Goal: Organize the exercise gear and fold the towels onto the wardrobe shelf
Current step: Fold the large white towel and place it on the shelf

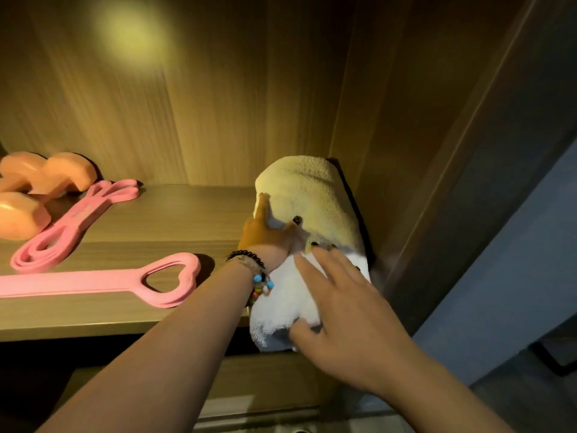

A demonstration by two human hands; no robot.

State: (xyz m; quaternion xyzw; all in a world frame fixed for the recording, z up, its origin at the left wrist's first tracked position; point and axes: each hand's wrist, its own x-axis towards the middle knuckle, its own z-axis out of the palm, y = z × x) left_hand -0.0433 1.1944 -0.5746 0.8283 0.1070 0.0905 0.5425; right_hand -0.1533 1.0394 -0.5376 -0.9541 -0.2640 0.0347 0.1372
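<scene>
Pressing down on the towel stack [312, 214], I feel soft, thick terry that gives under my palms. It is light and floppy, not fragile, and its loose edges are likely to slump or unroll if I lift by one corner. The best hold, I judge, is from both flanks at once, or flat from above, so the folds stay together.

The stack sits at the right end of the wardrobe shelf [125, 317], close against the side wall, its near end hanging a little over the shelf's front lip. A dark edge shows along its far side, maybe another cloth; I cannot tell.

My left hand [265, 232] lies against the stack's left flank, fingers [263, 204] fairly straight and pointing away from me. My right hand [340, 301] rests spread on top of the near white part, fingers wide, thumb at the overhanging end. Neither hand grips.

Well to the left of my fingers lie pink resistance bands [93, 282] and orange dumbbells [46, 176].
</scene>
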